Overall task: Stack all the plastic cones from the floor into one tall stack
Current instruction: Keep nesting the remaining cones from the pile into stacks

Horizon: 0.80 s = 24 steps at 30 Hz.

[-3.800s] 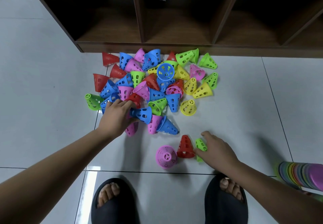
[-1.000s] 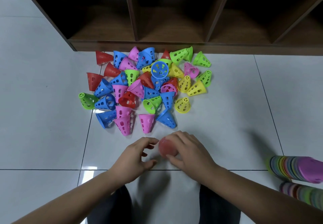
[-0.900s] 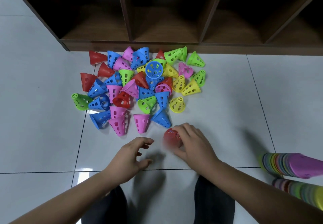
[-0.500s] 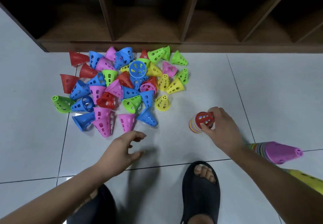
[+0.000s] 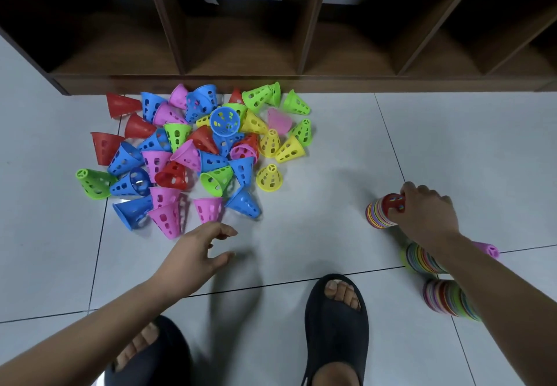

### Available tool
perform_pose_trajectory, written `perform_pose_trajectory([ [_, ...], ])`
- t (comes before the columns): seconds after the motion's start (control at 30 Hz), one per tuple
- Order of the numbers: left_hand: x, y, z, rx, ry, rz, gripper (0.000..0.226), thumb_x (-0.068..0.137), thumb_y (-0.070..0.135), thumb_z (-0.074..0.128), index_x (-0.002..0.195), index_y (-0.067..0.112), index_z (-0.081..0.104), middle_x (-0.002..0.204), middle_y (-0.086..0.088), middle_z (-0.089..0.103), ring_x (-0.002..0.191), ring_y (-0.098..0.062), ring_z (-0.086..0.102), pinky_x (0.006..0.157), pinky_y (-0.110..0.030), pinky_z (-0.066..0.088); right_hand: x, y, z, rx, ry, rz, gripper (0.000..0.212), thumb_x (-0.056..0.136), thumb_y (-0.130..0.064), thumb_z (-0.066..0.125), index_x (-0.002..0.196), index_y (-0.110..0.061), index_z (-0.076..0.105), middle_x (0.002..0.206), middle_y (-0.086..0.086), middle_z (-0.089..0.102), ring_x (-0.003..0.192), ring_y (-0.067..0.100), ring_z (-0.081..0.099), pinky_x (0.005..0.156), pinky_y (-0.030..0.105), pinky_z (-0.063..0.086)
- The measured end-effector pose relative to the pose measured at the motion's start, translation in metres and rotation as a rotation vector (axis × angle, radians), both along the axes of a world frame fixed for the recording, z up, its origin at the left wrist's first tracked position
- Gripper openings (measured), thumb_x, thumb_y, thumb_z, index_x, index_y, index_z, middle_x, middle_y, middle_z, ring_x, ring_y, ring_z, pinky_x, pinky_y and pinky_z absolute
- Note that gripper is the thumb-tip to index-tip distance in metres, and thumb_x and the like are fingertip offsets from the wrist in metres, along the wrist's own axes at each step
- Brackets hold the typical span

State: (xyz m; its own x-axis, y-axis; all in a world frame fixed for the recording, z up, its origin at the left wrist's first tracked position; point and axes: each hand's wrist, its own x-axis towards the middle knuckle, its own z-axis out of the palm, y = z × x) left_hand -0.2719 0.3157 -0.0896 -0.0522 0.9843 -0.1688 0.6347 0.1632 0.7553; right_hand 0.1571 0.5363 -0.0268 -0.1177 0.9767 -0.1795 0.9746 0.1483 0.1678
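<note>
Dozens of loose cones [image 5: 193, 150] lie heaped on the floor [image 5: 331, 159] by the shelf [image 5: 211, 81]; left grip [image 5: 196, 253], empty and half-open, hovers beside them, likely for the next pick, right grip [image 5: 422, 213] pinches the red cone [image 5: 391, 203] atop the upright stack [image 5: 375, 216], probably seating it.

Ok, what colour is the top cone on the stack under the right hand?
Red. The top cone, gripped by the right hand, caps a multicoloured stack; head view.
</note>
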Motion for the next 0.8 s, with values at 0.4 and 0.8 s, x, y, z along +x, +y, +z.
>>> perform_pose_trajectory([
  [0.4, -0.033, 0.013, -0.003, 0.108, 0.295, 0.053, 0.061, 0.082, 0.021, 0.087, 0.137, 0.025, 0.06, 0.133, 0.003, 0.059, 0.119, -0.024, 0.059, 0.096, -0.039, 0.054, -0.091, -0.009, 0.0, -0.1, 0.348, 0.402, 0.05, 0.093, -0.034, 0.07, 0.139, -0.019, 0.061, 0.131, 0.004, 0.064, 0.122, 0.03, 0.058, 0.105, 0.046, 0.042],
  [0.8, -0.057, 0.034, 0.012, -0.03, 0.614, -0.208, 0.07, 0.087, 0.033, 0.077, 0.151, 0.03, 0.05, 0.148, 0.005, 0.059, 0.14, -0.024, 0.05, 0.109, -0.045, 0.038, -0.195, -0.039, -0.018, -0.35, 0.367, 0.729, 0.059, 0.101, -0.021, 0.056, 0.158, -0.029, 0.041, 0.157, -0.003, 0.042, 0.136, 0.025, 0.045, 0.112, 0.041, 0.041],
])
